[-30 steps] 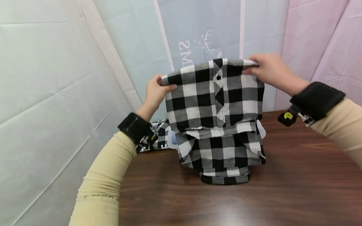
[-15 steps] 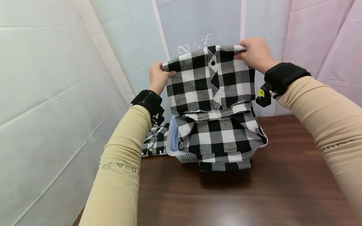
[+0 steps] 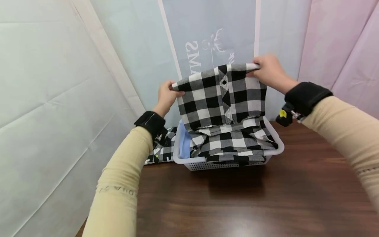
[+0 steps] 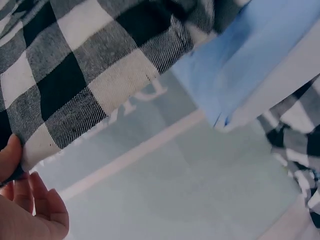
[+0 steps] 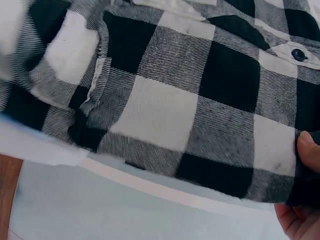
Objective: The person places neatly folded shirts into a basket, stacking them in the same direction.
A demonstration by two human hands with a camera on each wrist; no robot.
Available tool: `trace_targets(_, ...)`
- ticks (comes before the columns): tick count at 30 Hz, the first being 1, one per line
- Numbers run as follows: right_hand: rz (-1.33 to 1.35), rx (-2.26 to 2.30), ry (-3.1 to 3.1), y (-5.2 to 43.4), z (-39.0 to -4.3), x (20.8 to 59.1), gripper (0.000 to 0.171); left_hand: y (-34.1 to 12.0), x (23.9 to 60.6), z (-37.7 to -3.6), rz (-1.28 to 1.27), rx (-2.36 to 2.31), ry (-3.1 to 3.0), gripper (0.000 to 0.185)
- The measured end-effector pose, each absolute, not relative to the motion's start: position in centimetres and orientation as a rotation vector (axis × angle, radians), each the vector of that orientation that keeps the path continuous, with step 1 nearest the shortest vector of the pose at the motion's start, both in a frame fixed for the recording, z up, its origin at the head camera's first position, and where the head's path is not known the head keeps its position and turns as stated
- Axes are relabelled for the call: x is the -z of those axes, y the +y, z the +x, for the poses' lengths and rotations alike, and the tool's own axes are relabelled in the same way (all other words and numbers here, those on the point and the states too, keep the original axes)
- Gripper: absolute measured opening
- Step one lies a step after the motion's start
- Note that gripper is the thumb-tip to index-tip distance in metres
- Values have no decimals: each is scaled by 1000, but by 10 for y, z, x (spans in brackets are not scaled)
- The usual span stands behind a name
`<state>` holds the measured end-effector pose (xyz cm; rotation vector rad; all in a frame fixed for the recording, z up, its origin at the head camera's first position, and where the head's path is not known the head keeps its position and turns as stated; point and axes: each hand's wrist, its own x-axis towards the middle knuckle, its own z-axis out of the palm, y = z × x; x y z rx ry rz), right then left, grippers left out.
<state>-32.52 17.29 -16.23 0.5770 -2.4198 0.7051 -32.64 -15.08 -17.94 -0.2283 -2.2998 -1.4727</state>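
Head view shows me the left hand (image 3: 167, 95) and right hand (image 3: 268, 71) well apart, each pinching the top edge of a soft, woven, black-and-white checked shirt (image 3: 207, 103), raised above a white perforated basket (image 3: 189, 160), its lower folds overlapping the front rim. Wood-grained tabletop (image 3: 237, 204) stretches out before the basket; behind, the creased backdrop (image 3: 216, 16) carries an antlered emblem (image 3: 218, 42) and partly hidden lettering (image 3: 192, 54), where I make out "SM".

Basket (image 3: 190, 161) on table (image 3: 237, 204), shirt (image 3: 224, 112) over it, other garment (image 3: 164, 153) left, backdrop (image 3: 213, 19) behind
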Motion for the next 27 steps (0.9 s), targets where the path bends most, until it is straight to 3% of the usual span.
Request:
trace_targets(6, 842, -651, -2332, 193, -262, 213, 14, -166, 223, -271, -468, 1455, -2482, 45)
trace_targets(11, 1109, -443, -2216, 204, -211, 273, 36, -179, 274, -214, -913, 778, -2668, 46)
trace_targets(12, 1157, -416, -2186, 205, -206, 283, 31, -181, 283, -206, -1001, 623, -2645, 46)
trace_targets(14, 1233, -394, -2133, 207, -201, 302, 19, -184, 298, -195, -1118, 396, -2567, 48)
trace_targets(15, 1270, -410, -2115, 208, -200, 309, 21, -186, 304, -192, -1148, 307, -2524, 50)
trace_targets(19, 1387, -522, -2097, 220, -210, 330, 60, -187, 315, -194, -1148, 118, -2453, 52)
trace_targets(21, 1454, -540, -2050, 228, -218, 337, 68, -186, 317, -199, -1158, 43, -2477, 61)
trace_targets(25, 1539, -441, -1922, 235, -229, 345, 61, -181, 321, -208, -1241, -26, -2496, 77)
trace_targets(27, 1548, -344, -1869, 232, -233, 345, 53, -177, 323, -213, -1307, -4, -2449, 75)
